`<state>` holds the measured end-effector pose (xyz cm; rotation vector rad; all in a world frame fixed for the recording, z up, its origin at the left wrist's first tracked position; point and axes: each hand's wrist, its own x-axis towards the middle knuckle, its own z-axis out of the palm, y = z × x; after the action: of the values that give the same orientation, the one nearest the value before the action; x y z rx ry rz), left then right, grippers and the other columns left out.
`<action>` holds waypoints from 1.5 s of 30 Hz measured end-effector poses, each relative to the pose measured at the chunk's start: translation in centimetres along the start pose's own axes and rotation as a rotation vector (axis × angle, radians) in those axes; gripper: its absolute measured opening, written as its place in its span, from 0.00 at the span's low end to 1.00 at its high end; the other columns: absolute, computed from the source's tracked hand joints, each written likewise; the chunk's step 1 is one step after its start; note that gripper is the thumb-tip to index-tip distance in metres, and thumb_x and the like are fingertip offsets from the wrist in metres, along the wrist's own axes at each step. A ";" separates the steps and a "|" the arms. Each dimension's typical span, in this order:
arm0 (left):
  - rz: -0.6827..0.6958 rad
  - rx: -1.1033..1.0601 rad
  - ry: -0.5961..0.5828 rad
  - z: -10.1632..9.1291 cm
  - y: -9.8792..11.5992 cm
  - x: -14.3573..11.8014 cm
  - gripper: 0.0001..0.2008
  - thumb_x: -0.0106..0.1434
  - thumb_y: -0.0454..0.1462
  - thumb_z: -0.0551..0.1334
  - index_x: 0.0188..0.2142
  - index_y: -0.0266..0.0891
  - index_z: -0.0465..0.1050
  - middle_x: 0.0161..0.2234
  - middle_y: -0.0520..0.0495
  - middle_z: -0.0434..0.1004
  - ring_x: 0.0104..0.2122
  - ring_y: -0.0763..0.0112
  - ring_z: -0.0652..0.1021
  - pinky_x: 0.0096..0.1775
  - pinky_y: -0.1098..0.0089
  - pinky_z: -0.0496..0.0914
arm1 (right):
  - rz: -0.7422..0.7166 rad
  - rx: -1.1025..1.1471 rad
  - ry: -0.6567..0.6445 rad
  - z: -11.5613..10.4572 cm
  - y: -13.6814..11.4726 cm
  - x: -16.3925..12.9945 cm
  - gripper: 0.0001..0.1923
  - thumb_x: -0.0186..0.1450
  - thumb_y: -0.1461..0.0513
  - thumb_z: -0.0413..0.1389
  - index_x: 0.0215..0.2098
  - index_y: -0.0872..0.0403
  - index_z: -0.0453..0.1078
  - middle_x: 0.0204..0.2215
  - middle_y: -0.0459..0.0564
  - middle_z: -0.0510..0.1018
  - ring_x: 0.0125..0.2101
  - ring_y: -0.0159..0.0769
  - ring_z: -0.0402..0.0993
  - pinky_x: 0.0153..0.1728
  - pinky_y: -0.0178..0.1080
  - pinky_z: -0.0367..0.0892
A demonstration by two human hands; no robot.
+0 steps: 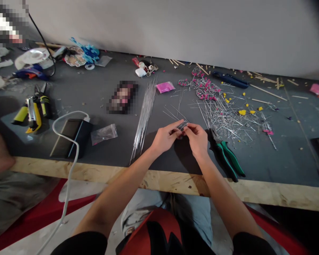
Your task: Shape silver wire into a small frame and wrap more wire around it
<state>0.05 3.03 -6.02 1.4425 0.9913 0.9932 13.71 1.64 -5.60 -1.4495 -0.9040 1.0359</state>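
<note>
Two hands, left (163,138) and right (198,139), meet on one bent wire (182,125) at the counter's (175,161) middle. One pair of green pliers (227,156) lies at four o'clock, one yellow cutter (33,109) at nine. One bundle of straight wires (145,117) lies at eleven. One power bank (70,137), two clear bags (104,134), one pink bag (164,87). The cut wires (223,113) at two o'clock are too many to count.

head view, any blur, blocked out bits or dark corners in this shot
Head view: two pixelated patches, one at the top-left corner, one on the table; the top-right corner darkens; the table's wooden edge bows, a wide-lens effect; left hand, right hand and bent wire look fairly sharp.
</note>
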 end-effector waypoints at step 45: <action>-0.214 -0.136 -0.278 -2.3 1.1 0.7 0.26 0.55 0.32 0.62 0.55 0.38 0.66 0.27 0.50 0.77 0.23 0.78 0.76 0.28 0.74 0.72 | 0.033 -0.074 -0.484 -3.3 -1.0 0.1 0.11 0.56 0.55 0.58 0.33 0.53 0.66 0.27 0.43 0.74 0.31 0.33 0.75 0.39 0.40 0.68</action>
<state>-1.85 4.29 -4.71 1.2899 0.8371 0.6706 16.85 0.82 -4.52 -1.2967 -1.2744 1.4241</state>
